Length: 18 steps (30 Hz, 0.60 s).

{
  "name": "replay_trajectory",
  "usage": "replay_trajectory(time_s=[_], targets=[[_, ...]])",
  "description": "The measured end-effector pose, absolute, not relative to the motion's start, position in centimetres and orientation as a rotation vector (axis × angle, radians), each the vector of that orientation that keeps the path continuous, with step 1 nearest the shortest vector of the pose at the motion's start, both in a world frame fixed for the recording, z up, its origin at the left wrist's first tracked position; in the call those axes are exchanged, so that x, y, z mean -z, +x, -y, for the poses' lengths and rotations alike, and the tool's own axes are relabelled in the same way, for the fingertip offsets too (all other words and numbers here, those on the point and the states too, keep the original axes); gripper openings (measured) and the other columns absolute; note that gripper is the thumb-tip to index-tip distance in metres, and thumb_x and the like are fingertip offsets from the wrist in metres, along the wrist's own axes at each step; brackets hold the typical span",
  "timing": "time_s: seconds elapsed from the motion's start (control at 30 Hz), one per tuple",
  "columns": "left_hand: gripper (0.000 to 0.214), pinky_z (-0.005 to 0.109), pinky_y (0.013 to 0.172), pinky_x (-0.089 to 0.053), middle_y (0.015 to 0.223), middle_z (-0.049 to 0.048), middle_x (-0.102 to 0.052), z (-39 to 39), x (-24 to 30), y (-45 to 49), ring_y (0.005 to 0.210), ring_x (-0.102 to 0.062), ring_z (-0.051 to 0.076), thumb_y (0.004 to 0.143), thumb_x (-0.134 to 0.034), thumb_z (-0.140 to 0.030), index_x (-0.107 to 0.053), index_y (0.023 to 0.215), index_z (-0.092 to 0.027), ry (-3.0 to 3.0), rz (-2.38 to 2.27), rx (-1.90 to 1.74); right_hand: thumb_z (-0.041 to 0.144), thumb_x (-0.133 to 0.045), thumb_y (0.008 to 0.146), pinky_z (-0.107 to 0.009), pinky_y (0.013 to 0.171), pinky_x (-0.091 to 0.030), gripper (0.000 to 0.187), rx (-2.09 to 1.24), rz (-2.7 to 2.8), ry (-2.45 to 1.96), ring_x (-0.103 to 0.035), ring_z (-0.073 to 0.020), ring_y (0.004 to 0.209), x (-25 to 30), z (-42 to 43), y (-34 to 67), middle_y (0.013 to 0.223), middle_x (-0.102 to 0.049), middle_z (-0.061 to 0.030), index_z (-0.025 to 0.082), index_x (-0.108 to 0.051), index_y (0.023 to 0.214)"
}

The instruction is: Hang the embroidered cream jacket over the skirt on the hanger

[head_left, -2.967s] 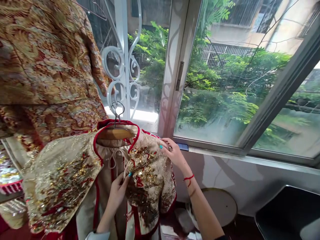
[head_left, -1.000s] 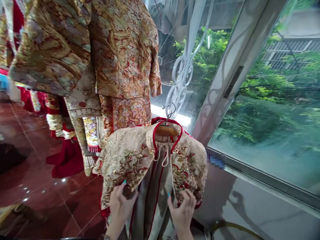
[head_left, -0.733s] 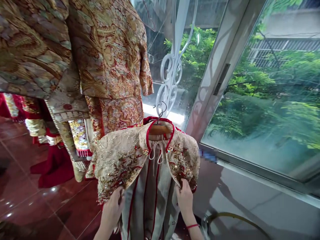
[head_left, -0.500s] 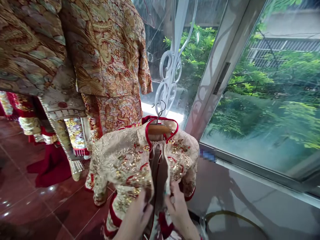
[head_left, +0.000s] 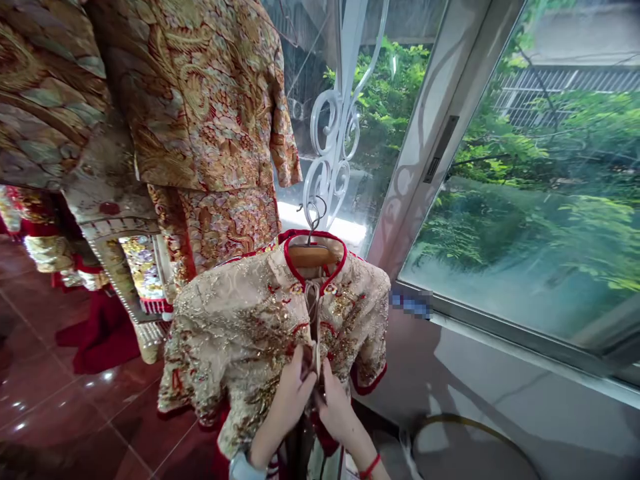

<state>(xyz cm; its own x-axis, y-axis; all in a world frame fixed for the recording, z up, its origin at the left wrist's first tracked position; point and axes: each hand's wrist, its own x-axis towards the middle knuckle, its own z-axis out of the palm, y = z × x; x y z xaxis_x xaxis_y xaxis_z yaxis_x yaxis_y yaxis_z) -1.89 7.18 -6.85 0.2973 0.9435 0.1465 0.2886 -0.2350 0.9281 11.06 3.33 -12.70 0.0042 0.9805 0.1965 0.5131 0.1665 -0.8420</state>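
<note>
A cream jacket (head_left: 240, 313) with gold sequins and red piping hangs on a wooden hanger (head_left: 311, 256). The hanger's metal hook (head_left: 313, 217) is in front of the white scrolled rack. My left hand (head_left: 293, 387) has its fingers closed on the jacket's left-side front edge, at chest height. On the other front edge, my right hand (head_left: 333, 403) pinches the fabric, close beside the left. Between the two edges a narrow gap shows below the neck, where thin pale ties (head_left: 313, 300) hang. The fingertips are partly hidden in the cloth.
Gold-and-red embroidered garments (head_left: 200, 100) hang at the upper left, above a red tiled floor (head_left: 90, 427). A white scrolled metal rack (head_left: 325, 127) stands behind the hanger. To the right are a sliding window (head_left: 525, 220) and a grey wall (head_left: 475, 373); a round hoop (head_left: 470, 420) sits low there.
Both hands have moved upward and closer together, drawing the jacket's front edges nearer to each other. The gap down the front has narrowed. The view has shifted slightly.
</note>
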Motion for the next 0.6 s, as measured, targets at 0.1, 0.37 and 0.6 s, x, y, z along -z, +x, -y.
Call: replay_trajectory(time_s=[0.1, 0.37, 0.6], targets=[[0.032, 0.034, 0.072, -0.051, 0.075, 0.0026, -0.063, -7.4, 5.5, -1.7, 0.069, -0.062, 0.021, 0.079, -0.049, -0.026, -0.055, 0.109, -0.019, 1.788, -1.015, -0.949, 0.018, -0.049, 0.085, -0.041, 0.099, -0.051, 0.074, -0.705, 1.688, -1.319, -0.064, -0.0268, 0.113, 13.0, -3.8, 11.1, 0.117, -0.070, -0.0135, 0.016, -0.026, 0.155], [0.028, 0.034, 0.080, -0.053, 0.083, 0.0038, -0.067, -10.0, 4.3, -1.2, 0.080, -0.065, 0.021, 0.075, -0.053, -0.027, -0.054, 0.102, -0.019, 1.631, -0.960, -1.008, 0.020, -0.056, 0.083, -0.044, 0.100, -0.049, 0.075, -0.751, 1.576, -1.343, -0.063, -0.0298, 0.114, 12.7, -5.2, 10.6, 0.126, -0.064, -0.0187, 0.014, -0.030, 0.153], [0.029, 0.034, 0.084, -0.052, 0.090, 0.0042, -0.065, -9.0, 5.1, -4.6, 0.083, -0.060, 0.019, 0.076, -0.062, -0.039, -0.059, 0.099, -0.021, 1.488, -0.857, -1.046, 0.045, -0.063, 0.086, -0.039, 0.098, -0.051, 0.072, -0.795, 1.244, -1.311, -0.063, -0.0258, 0.112, 13.2, -6.2, 8.9, 0.115, -0.069, -0.0120, 0.017, -0.040, 0.148]])
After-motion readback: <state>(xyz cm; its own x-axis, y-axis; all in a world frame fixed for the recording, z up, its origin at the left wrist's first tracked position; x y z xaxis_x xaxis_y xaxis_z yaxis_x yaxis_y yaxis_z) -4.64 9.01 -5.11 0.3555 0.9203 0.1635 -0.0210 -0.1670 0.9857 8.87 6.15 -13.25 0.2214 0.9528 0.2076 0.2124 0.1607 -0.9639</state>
